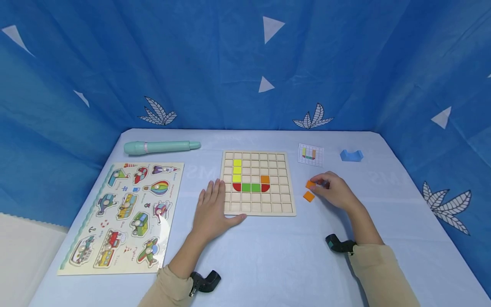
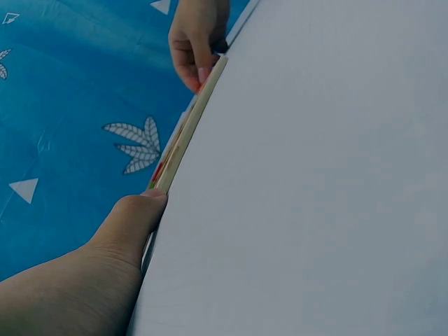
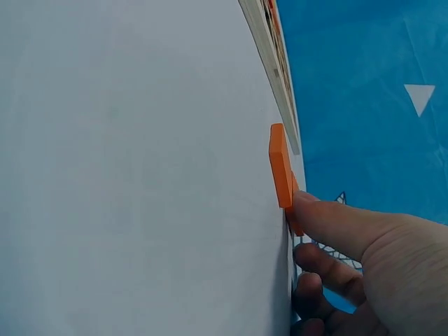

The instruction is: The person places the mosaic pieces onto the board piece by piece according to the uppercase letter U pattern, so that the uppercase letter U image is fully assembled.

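Observation:
A wooden grid board [image 1: 259, 207] lies on the table, holding yellow, green, red and orange tiles in a U shape. My left hand [image 1: 210, 215] rests at its left edge with fingers straight. The thumb [image 2: 145, 203] touches the near edge in the left wrist view. Right of the board, my right hand [image 1: 334, 190] pinches an orange square tile [image 1: 309, 184] between thumb and fingers, at table level. A second orange square tile [image 1: 308, 196] lies just nearer; in the right wrist view this nearer tile [image 3: 280, 166] partly hides the pinched one.
Behind the tiles lies a pattern card [image 1: 310, 155] with a similar U, and a blue block [image 1: 351, 156] stands to its right. On the left are a vehicle picture puzzle [image 1: 122, 217] and a mint-green microphone-shaped thing [image 1: 162, 147]. Blue curtains [image 1: 245, 64] border the table.

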Tool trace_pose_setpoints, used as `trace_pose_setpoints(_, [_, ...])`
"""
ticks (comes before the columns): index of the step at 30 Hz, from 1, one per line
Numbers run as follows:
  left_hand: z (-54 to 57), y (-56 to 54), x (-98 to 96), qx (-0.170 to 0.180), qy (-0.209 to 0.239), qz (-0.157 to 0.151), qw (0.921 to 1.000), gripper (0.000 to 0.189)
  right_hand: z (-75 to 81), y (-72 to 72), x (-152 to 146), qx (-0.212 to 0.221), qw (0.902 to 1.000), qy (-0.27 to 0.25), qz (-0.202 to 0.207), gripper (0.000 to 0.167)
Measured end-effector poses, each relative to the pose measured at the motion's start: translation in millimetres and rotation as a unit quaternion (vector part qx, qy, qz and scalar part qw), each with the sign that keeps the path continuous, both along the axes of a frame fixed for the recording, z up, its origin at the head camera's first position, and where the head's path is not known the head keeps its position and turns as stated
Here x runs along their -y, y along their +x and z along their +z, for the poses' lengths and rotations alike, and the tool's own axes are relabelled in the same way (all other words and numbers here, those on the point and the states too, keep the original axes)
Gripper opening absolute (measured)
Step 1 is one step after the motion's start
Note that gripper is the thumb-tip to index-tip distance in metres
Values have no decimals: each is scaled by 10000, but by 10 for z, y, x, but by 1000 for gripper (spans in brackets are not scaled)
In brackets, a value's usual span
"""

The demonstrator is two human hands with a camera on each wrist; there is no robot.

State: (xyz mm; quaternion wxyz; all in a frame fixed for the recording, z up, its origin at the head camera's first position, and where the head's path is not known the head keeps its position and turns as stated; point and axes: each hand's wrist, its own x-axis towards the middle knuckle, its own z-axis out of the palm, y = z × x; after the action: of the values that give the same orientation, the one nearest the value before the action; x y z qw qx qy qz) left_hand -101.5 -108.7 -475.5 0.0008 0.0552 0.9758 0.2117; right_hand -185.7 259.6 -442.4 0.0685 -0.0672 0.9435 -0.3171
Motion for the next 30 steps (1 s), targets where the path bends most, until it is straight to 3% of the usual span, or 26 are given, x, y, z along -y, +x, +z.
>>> trace_pose_setpoints(15, [-19, 2, 3, -16, -49, -2, 10000, 123, 66, -93, 60, 220, 9985, -453, 195, 18])
trace_pose_setpoints(30, [-5, 8, 4, -8, -38, -29, 10000, 123, 196, -283, 573, 231, 9927, -1001, 631, 16])
